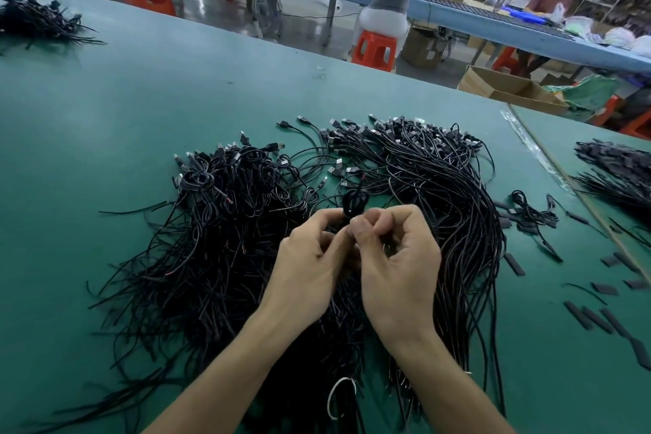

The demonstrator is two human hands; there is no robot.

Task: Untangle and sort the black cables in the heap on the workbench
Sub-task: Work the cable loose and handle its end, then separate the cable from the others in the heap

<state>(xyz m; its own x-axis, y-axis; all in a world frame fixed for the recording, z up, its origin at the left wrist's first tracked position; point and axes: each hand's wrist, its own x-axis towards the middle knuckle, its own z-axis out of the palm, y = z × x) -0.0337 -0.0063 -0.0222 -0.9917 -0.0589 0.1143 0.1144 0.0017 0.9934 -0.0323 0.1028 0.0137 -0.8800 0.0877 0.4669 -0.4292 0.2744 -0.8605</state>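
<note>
A big heap of black cables (218, 243) with USB plugs lies spread over the green workbench (141, 99). To its right, longer cables (454, 194) lie combed in one curved bundle. Above the heap's middle, my left hand (310, 271) and my right hand (398, 264) meet, both pinching a small coiled black cable (354, 203) whose loop sticks up between the fingertips. The cable's lower part is hidden behind my fingers.
A small cable pile (38, 19) sits at the far left, another (620, 173) at the right edge. Short black sleeve pieces (591, 317) are scattered at the right. A white tie (338, 398) lies near my forearms. Two people work at a blue table behind.
</note>
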